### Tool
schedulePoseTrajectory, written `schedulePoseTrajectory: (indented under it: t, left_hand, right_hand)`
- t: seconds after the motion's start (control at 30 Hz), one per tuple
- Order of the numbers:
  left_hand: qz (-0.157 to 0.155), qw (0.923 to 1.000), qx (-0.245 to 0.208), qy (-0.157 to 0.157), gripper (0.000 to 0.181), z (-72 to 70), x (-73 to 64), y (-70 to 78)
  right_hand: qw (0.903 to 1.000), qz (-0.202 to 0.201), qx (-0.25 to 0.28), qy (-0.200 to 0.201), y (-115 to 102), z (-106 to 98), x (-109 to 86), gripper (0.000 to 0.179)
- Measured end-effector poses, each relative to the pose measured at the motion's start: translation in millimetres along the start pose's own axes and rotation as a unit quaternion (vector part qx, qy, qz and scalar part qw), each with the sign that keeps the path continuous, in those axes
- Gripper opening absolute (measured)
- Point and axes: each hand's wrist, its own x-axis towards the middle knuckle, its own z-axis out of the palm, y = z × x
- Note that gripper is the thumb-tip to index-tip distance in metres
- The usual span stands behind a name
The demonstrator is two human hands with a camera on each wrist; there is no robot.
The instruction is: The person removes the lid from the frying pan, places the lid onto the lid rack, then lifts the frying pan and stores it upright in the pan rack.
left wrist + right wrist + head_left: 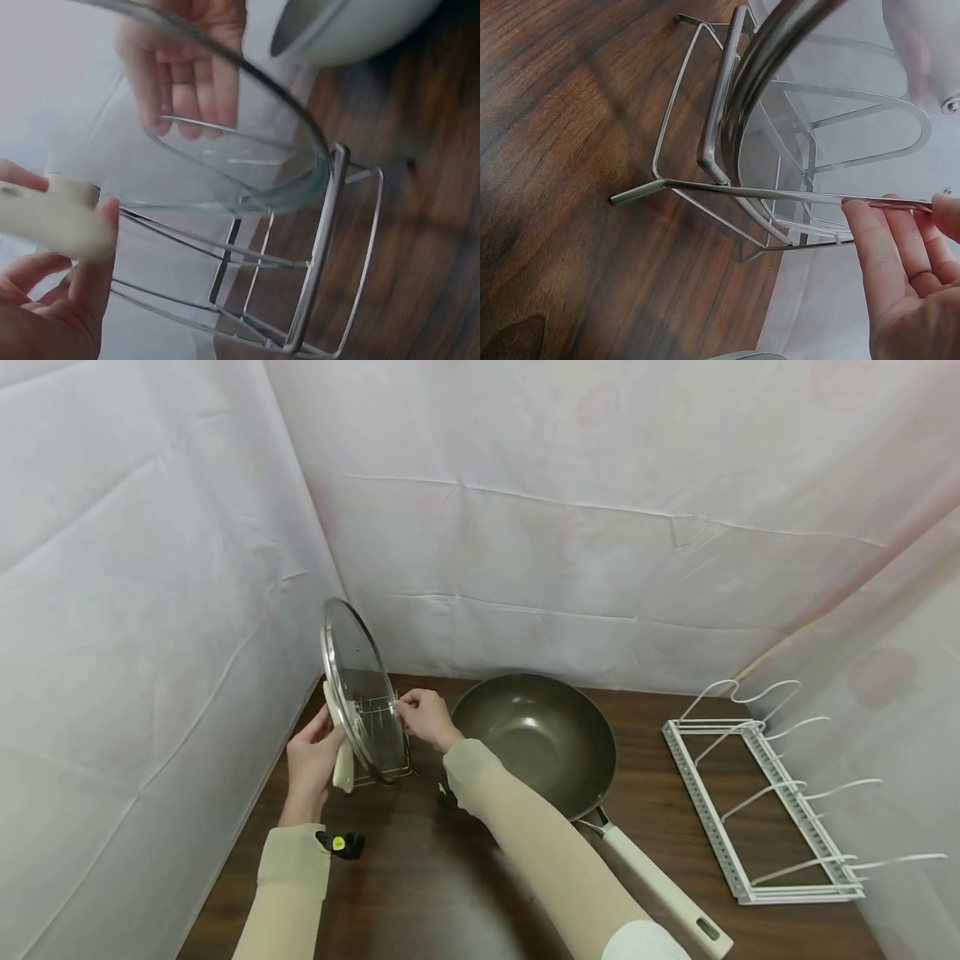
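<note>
A round glass pot lid [358, 652] with a metal rim stands steeply tilted at the left of the table. My left hand [311, 762] grips its cream handle [342, 767] from the left side. The lid's lower edge sits within a silver wire lid rack [324, 247], close against the front bar in both wrist views. On the other side of the glass, my right hand [426, 718] pinches a thin wire loop [889, 202] of that rack between thumb and fingers. The rack's feet [636, 192] are on the dark wood table.
Just right of the lid rack lies a dark wok [536, 743], its long cream handle [663, 885] pointing to the front right. A white rack with wire dividers [708, 810] stands at the far right. Pale cloth walls [525, 560] enclose the table [420, 877].
</note>
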Motion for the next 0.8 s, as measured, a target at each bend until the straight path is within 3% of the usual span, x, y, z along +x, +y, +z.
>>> schedulePoseTrajectory:
  t: [0.23, 0.37, 0.47, 0.8]
  left_hand:
    - [0.044, 0.9982, 0.036, 0.018, 0.067, -1.5, -6.2, 0.9]
    - [0.081, 0.9926, 0.082, 0.039, 0.061, -3.1, -6.7, 5.8]
    - [0.085, 0.989, 0.11, 0.051, 0.059, -5.4, -6.7, 8.2]
    - [0.124, 0.983, 0.125, 0.05, 0.055, -9.0, 3.4, 6.2]
  right_hand:
    - [1.0, 0.004, 0.0, -0.004, 0.9, 0.6, -2.1, 0.025]
    - [0.9999, 0.007, 0.011, -0.003, -1.3, 0.2, -3.4, 0.024]
    - [0.9999, 0.008, 0.011, -0.008, -2.5, -0.7, -4.9, 0.023]
    - [0.9999, 0.01, 0.001, 0.008, -3.0, -2.6, -2.2, 0.022]
